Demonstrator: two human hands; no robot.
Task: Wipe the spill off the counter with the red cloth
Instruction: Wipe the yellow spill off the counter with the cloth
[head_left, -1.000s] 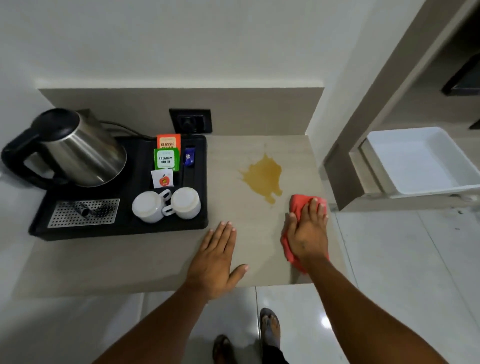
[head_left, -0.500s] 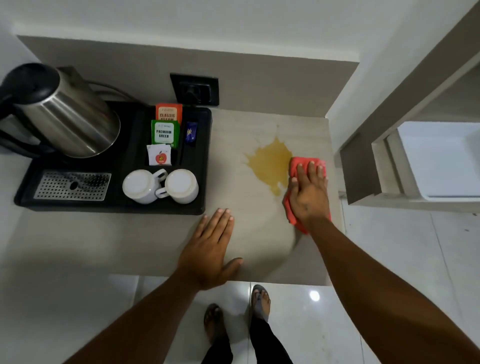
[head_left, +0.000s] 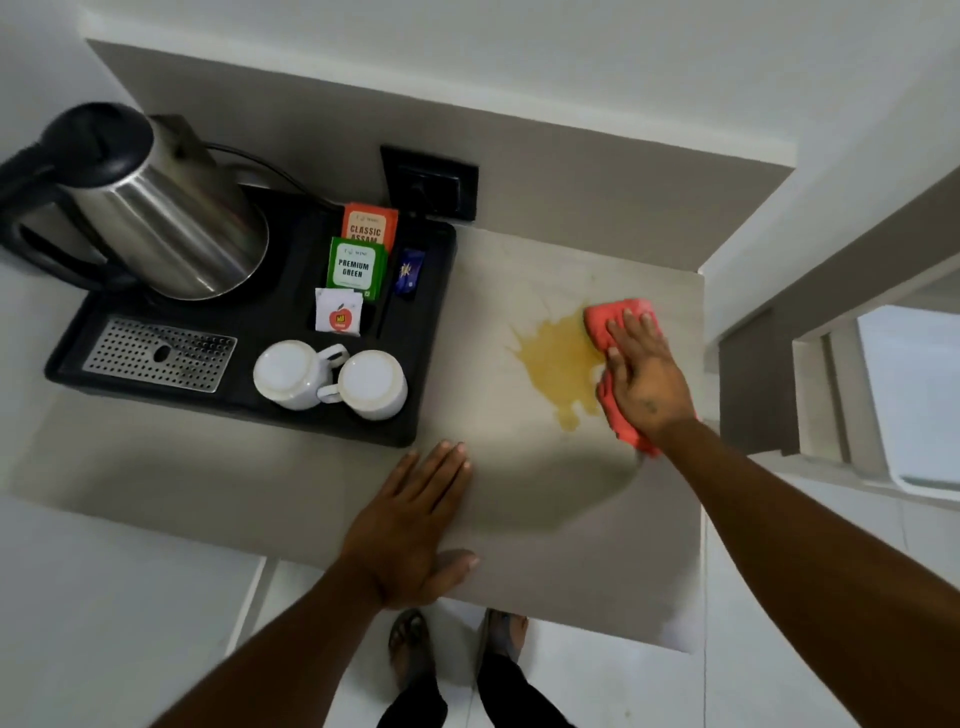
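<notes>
A yellow-brown spill (head_left: 558, 364) lies on the beige counter (head_left: 493, 509), right of centre. My right hand (head_left: 647, 379) presses flat on the red cloth (head_left: 605, 322), which touches the spill's right edge and partly covers it. Much of the cloth is hidden under the hand. My left hand (head_left: 410, 525) rests flat and empty on the counter near its front edge, fingers apart.
A black tray (head_left: 426, 332) on the left holds a steel kettle (head_left: 161, 208), two upturned white cups (head_left: 332, 376), tea sachets (head_left: 358, 260) and a metal drip grille (head_left: 158, 353). A wall socket (head_left: 428, 182) sits behind. The wall stands close on the right.
My right hand has slid the red cloth away from me along the counter's right side, until it meets the spill's right edge. The left hand has stayed flat near the front edge.
</notes>
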